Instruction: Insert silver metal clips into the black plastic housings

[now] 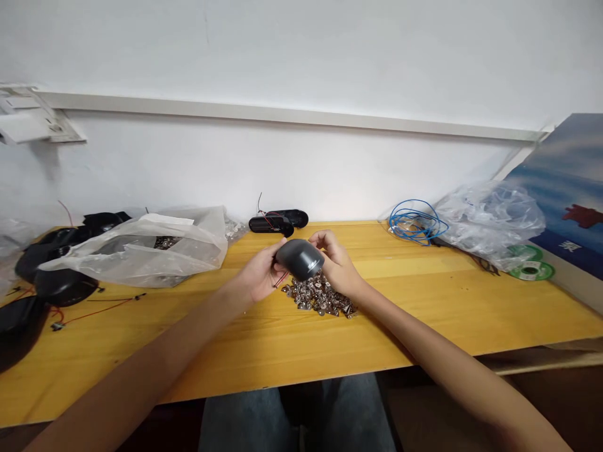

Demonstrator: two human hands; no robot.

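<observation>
A curved black plastic shell [300, 258] is held above the middle of the wooden table. My left hand [262, 274] grips its left end, fingers wrapped behind it. Around its right side closes my right hand [336, 263], thumb and fingers bent; its fingertips are partly hidden by the shell. A thin red and black wire [281, 280] hangs from the shell near my left fingers. Just below lies a loose pile of small shiny metal parts [320, 298]. Two similar black pieces with wires [272, 225] lie behind, near the wall.
An open plastic bag [198, 251] with small metal parts lies at left, beside several black shells [66, 285] and loose red wires [101, 312]. At right are a blue wire coil [417, 221], crumpled clear plastic [494, 220] and green spools [532, 270]. A picture board [565, 182] leans there.
</observation>
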